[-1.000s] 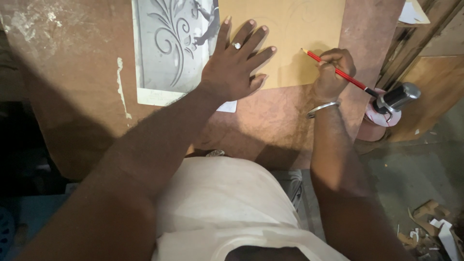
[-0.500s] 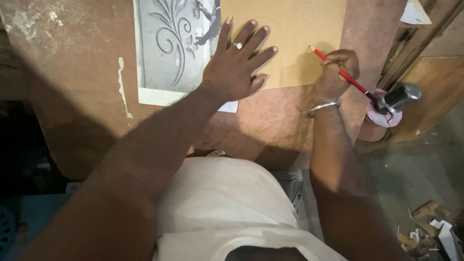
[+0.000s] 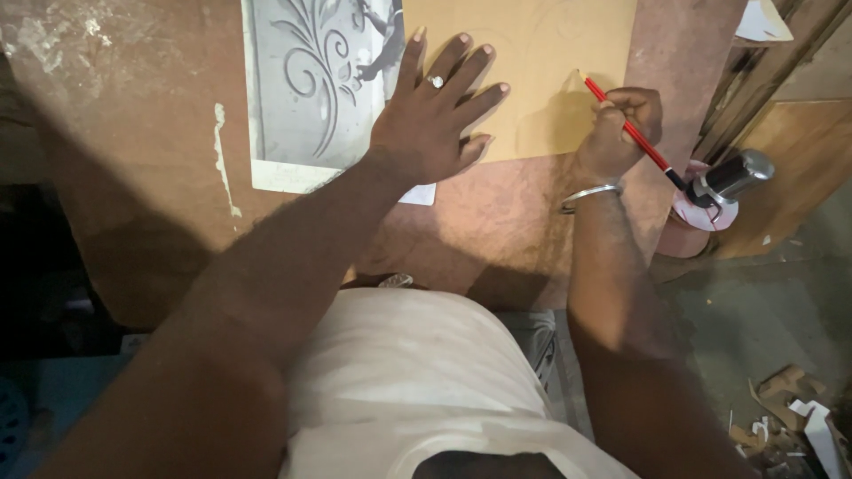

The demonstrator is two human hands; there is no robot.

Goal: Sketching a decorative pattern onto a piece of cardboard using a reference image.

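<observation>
The left hand (image 3: 435,124) is lying flat, fingers spread, on a tan board (image 3: 532,62) while the right hand (image 3: 621,129) is gripping a red pencil (image 3: 626,124), tip touching the board.

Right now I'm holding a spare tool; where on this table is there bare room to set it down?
Free: brown table left of the grey relief print. Crowded: left hand pins the tan board; right hand pencils there.

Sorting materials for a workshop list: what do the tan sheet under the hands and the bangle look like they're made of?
Tan sheet: likely fibreboard or thin plywood; flat, matte, even colour, no visible grain. Bangle: seemingly metal; silvery with a bright shine.
</observation>
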